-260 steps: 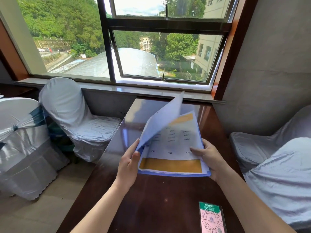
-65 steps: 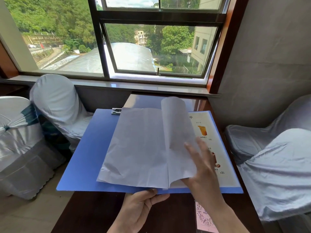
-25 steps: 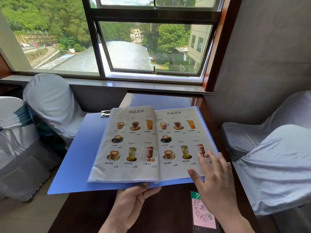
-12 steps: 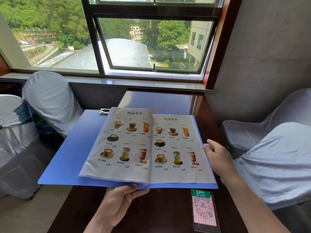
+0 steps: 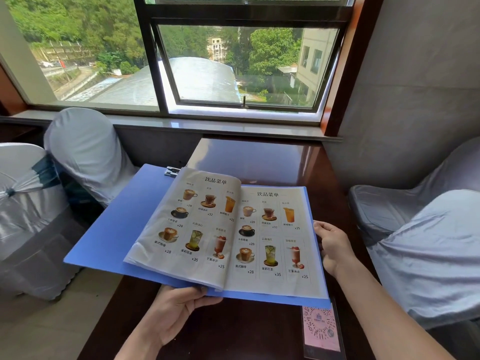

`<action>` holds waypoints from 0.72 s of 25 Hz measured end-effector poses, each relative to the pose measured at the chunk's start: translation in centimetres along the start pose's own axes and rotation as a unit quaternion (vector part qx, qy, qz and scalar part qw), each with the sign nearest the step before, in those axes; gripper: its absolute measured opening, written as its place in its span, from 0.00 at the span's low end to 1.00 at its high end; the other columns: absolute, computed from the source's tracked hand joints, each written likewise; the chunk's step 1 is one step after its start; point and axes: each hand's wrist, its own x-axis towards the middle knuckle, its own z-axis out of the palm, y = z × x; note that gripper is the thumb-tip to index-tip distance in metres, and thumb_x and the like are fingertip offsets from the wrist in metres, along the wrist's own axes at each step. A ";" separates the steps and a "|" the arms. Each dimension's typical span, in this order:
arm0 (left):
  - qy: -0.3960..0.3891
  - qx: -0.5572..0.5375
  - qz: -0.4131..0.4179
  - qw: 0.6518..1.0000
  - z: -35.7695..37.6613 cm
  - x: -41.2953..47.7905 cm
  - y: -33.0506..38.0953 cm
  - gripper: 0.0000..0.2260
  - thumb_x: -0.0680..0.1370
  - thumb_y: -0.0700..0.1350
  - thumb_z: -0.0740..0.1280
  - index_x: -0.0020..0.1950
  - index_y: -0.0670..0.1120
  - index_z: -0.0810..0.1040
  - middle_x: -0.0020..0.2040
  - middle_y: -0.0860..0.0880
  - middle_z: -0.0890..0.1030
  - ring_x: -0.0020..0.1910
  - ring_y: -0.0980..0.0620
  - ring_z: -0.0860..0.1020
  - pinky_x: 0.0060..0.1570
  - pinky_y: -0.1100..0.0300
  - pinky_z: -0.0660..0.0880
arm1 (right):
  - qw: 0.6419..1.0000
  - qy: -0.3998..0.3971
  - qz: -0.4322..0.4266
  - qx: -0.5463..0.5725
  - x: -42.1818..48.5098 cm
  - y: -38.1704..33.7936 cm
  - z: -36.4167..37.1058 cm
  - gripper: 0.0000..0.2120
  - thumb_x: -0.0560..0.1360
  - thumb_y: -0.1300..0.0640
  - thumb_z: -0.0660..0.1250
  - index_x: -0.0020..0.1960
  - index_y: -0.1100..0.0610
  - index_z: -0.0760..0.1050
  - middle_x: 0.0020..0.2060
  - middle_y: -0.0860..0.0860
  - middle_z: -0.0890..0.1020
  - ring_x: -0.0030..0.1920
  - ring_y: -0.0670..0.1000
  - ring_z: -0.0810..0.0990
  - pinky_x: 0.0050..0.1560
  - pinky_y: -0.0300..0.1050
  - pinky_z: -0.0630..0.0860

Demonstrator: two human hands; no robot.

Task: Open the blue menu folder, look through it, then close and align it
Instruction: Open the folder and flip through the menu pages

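Note:
The blue menu folder (image 5: pixel 111 229) lies open over the dark wooden table (image 5: pixel 259 162), its left cover sticking out past the table's left edge. Two drink-menu pages (image 5: pixel 228 229) with pictures of coffees and juices face up. My left hand (image 5: pixel 179 310) holds the folder from below at its near edge by the spine, palm up, fingers under the cover. My right hand (image 5: pixel 331 246) grips the folder's right edge, thumb on top by the right page. A metal clip (image 5: pixel 171 170) shows at the folder's top.
A pink QR-code card (image 5: pixel 320 328) in a clear stand lies on the table at the near right corner. White-covered chairs stand to the left (image 5: pixel 85 154) and right (image 5: pixel 426 245). A window sill (image 5: pixel 207 126) runs behind the table.
The pages went from mid-turn to lying flat on the drinks spread. My right hand left the page and moved to the folder's right edge, where it now grips. The left hand stays underneath.

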 end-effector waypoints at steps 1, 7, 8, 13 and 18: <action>0.004 0.001 -0.003 1.000 0.0 0.1 0.1 0.21 0.69 0.22 0.66 0.57 0.40 0.81 0.60 0.33 0.81 0.58 0.30 0.80 0.43 0.38 0.83 | 1.000 -0.004 0.008 0.014 0.1 0.1 0.0 0.09 0.81 0.54 0.64 0.54 0.57 0.81 0.44 0.57 0.87 0.41 0.57 0.87 0.37 0.52 0.83; 0.022 0.003 0.002 1.000 -0.3 0.3 0.5 0.30 0.67 0.21 0.65 0.64 0.45 0.73 0.57 0.36 0.84 0.56 0.30 0.81 0.43 0.37 0.83 | 0.999 -0.017 0.019 0.046 0.3 0.5 0.4 0.09 0.81 0.57 0.64 0.55 0.59 0.80 0.48 0.61 0.87 0.46 0.62 0.86 0.50 0.65 0.83; 0.024 0.006 -0.002 1.000 -0.4 0.3 0.5 0.31 0.66 0.21 0.65 0.64 0.46 0.73 0.56 0.36 0.84 0.56 0.30 0.82 0.43 0.37 0.83 | 0.999 -0.013 0.016 0.043 0.3 0.6 0.6 0.08 0.81 0.57 0.64 0.55 0.60 0.80 0.48 0.61 0.87 0.45 0.61 0.86 0.46 0.62 0.84; 0.029 0.002 -0.019 0.999 -0.5 0.2 0.1 0.32 0.64 0.21 0.64 0.64 0.44 0.72 0.55 0.35 0.85 0.54 0.29 0.82 0.41 0.39 0.84 | 1.000 -0.001 -0.005 0.023 0.3 0.9 0.9 0.08 0.81 0.58 0.65 0.53 0.60 0.81 0.45 0.60 0.87 0.43 0.61 0.87 0.38 0.52 0.83; 0.030 -0.013 -0.024 0.999 -1.1 0.3 0.0 0.33 0.64 0.20 0.65 0.64 0.45 0.73 0.57 0.33 0.84 0.55 0.28 0.81 0.41 0.38 0.83 | 1.000 -0.001 -0.009 0.021 0.1 0.6 1.2 0.07 0.80 0.58 0.65 0.53 0.59 0.81 0.45 0.60 0.87 0.43 0.61 0.87 0.38 0.53 0.84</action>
